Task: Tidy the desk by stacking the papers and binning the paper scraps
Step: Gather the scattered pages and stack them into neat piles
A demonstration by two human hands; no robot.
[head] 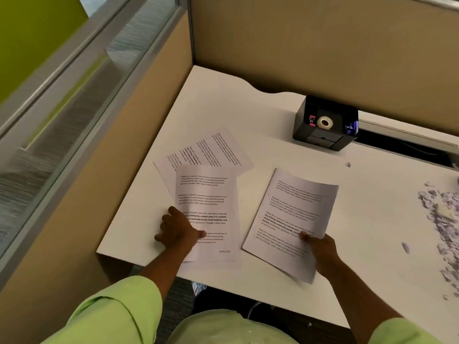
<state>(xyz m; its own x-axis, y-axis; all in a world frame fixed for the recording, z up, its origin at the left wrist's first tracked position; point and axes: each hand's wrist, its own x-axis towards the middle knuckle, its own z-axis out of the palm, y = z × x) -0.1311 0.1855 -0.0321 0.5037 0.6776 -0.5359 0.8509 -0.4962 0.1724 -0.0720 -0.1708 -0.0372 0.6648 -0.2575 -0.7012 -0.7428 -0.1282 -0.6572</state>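
Note:
Printed sheets lie on a white desk (248, 115). My left hand (177, 230) grips the left edge of a printed sheet (211, 194), thumb on top, near the desk's front left. That sheet overlaps a fanned pile of papers (216, 150) behind it. My right hand (320, 252) pinches the lower right of a second printed sheet (293, 212), which is lifted slightly and tilted. A heap of torn paper scraps (439, 219) spreads along the desk's right edge. One stray scrap (405, 247) lies nearer, and a tiny scrap (348, 164) lies further back.
A black desk organiser (325, 124) holding a tape roll stands at the back right. Beige partition walls (298, 45) close the desk at the back and left. A dark cable gap (409, 150) runs along the back right. No bin is in view.

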